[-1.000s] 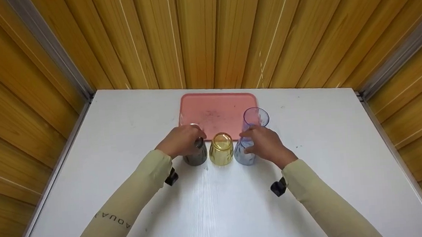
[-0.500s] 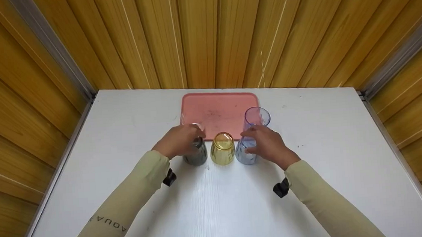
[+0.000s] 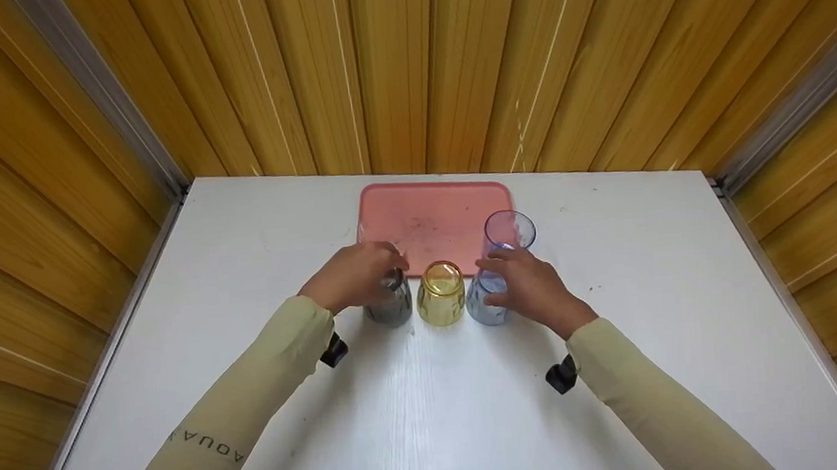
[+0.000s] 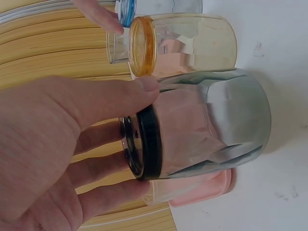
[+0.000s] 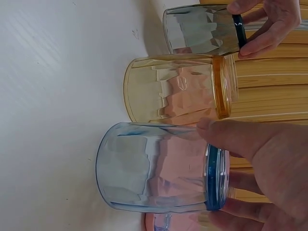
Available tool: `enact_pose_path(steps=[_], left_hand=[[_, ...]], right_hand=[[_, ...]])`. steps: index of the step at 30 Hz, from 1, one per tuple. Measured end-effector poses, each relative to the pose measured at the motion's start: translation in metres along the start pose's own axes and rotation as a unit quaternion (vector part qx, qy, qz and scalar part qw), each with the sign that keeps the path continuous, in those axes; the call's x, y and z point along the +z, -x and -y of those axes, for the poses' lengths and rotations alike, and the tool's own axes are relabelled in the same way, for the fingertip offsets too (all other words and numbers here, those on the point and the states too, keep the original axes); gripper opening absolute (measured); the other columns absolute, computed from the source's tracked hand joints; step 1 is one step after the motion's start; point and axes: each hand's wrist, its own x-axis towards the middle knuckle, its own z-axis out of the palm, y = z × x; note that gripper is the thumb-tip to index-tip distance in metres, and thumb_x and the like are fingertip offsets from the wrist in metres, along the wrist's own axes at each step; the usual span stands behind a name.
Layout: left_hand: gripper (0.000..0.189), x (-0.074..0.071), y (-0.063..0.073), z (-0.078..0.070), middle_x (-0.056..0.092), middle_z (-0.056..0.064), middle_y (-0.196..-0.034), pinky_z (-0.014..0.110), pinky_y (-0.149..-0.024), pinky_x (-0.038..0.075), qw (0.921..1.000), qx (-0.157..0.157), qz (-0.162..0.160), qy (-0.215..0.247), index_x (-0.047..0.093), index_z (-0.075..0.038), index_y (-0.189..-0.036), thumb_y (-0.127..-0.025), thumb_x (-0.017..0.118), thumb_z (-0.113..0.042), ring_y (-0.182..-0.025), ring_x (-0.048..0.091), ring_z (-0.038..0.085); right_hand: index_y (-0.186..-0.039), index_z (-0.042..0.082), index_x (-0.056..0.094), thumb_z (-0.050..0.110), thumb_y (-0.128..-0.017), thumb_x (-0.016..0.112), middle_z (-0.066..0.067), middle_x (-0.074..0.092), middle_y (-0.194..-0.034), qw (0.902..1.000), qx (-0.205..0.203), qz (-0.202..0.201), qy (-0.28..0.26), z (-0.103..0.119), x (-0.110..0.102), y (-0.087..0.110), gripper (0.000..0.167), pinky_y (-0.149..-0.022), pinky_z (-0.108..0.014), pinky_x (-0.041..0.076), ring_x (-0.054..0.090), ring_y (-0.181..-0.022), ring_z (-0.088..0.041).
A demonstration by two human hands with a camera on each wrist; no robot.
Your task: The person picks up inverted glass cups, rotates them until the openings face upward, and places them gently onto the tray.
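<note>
Three faceted tumblers stand upside down in a row: a grey glass (image 3: 392,312), a yellow glass (image 3: 441,306) and a blue glass (image 3: 485,308). My left hand (image 3: 349,278) grips the grey glass near its upturned base; the thumb (image 4: 125,94) lies on the near side and the fingers reach round behind. On the right, my right hand (image 3: 534,285) holds the blue glass the same way, its thumb (image 5: 231,134) beside the dark blue base ring. Neither hand touches the yellow glass between them.
Behind the row lies a pink tray (image 3: 432,215). An upright violet-tinted glass (image 3: 512,239) stands by its right front corner, beyond my right hand. A clear glass (image 4: 161,191) shows partly behind the grey one. Wood-patterned panels (image 3: 406,71) border the white table (image 3: 403,415).
Both hands stay on the same glasses. The left forearm has swung slightly outward to the left, and the right wrist has shifted a little to the right.
</note>
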Motion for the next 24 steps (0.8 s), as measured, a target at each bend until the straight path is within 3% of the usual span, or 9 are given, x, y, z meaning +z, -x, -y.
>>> enact_pose_path(steps=[16, 24], left_hand=[[0.041, -0.01, 0.005, -0.005, 0.069, 0.002, -0.108, 0.035, -0.086, 0.057, 0.9995, 0.018, -0.014, -0.024, 0.073, -0.014, -0.111, -0.073, 0.081, -0.004, -0.091, 0.066, 0.015], [0.042, -0.018, 0.008, -0.01, 0.069, 0.002, -0.112, 0.037, -0.088, 0.057, 0.9995, 0.019, -0.01, -0.022, 0.072, -0.015, -0.112, -0.073, 0.082, -0.005, -0.095, 0.067, 0.017]], right_hand=[[-0.136, 0.017, 0.055, 0.038, -0.078, 0.08, -0.006, 0.053, -0.141, 0.9963, -0.037, -0.07, 0.034, 0.009, 0.002, 0.007, 0.066, -0.106, -0.054, 0.043, 0.044, -0.136, -0.031], [-0.138, 0.02, 0.052, 0.042, -0.078, 0.078, -0.001, 0.052, -0.141, 0.9948, -0.058, -0.082, 0.016, 0.018, 0.006, 0.01, 0.069, -0.111, -0.052, 0.037, 0.044, -0.135, -0.025]])
